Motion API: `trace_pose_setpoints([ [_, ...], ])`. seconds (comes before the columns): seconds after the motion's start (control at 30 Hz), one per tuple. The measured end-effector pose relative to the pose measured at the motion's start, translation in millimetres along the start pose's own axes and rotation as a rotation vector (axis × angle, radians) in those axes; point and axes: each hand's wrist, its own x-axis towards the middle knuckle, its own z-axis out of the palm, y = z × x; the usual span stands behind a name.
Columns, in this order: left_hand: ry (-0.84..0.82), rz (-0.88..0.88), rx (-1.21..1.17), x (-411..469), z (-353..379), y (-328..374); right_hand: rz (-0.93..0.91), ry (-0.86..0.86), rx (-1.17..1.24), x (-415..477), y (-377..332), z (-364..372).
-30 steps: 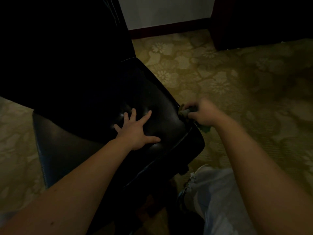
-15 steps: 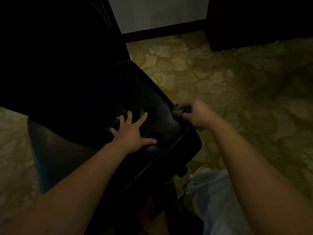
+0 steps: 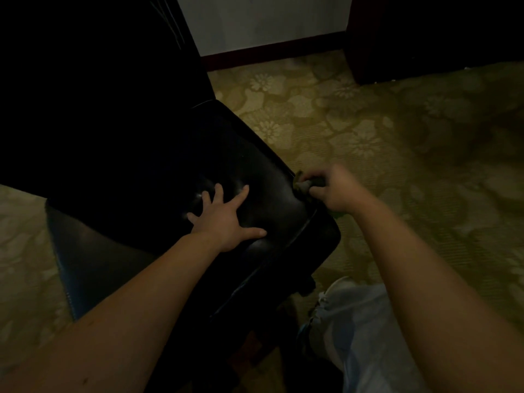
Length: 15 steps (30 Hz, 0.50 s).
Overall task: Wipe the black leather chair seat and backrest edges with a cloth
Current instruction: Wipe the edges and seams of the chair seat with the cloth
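Note:
The black leather chair seat (image 3: 255,165) fills the middle of the dim view, its backrest (image 3: 99,80) rising dark at the upper left. My left hand (image 3: 224,217) lies flat on the seat cushion, fingers spread. At the seat's right edge, my right hand (image 3: 337,188) grips a small dark greenish cloth (image 3: 304,186) bunched in its fingers. The cloth touches the seam of the seat edge.
Patterned olive carpet (image 3: 368,131) surrounds the chair. A white wall with a dark skirting board (image 3: 269,52) is at the back, and dark furniture (image 3: 425,38) stands at the upper right. My light trouser leg and shoe (image 3: 354,321) are beside the chair's front corner.
My right hand with the cloth has slid a little farther back along the seat's right edge. The left hand has stayed pressed on the cushion.

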Motion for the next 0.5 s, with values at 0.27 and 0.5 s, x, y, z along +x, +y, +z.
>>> trace_pose_setpoints([
  [0.27, 0.014, -0.024, 0.004, 5.2, -2.1, 4.1, 0.078, 0.015, 0.093, 4.8, 1.7, -5.1],
  [0.5, 0.011, -0.039, 0.003, 8.7, -2.9, 5.9, -0.017, 0.053, 0.023, 6.0, 4.3, -1.0],
])
